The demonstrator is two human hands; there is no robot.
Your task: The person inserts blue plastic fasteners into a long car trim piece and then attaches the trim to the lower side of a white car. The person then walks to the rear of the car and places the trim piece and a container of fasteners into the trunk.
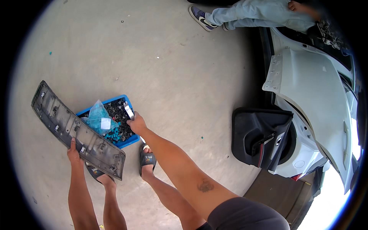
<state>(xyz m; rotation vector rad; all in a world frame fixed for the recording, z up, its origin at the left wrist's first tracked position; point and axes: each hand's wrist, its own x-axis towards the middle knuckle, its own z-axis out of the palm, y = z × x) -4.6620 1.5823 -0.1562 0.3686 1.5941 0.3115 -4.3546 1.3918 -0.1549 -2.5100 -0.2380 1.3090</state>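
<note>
My left hand point(73, 153) grips the near edge of a long, dark, slightly curved car trim panel point(65, 119). The panel is tilted, its dusty ribbed back with several small clip mounts facing up. My right hand point(137, 123) is closed around a silver hand tool with a forked tip point(128, 110), held above the right part of a blue plastic bin point(129, 144). Inside lie many loose black and turquoise plastic clips point(123, 128) and a clear bag of turquoise clips point(97, 116). The panel hides the bin's near left part.
My sandaled feet point(147, 159) stand just behind the bin. On the right, a black car door panel point(249, 134) leans against a white car point(310, 80) with its door open. Another person in light jeans point(245, 13) is by the car at the top. Small bits lie on the concrete floor point(184, 80).
</note>
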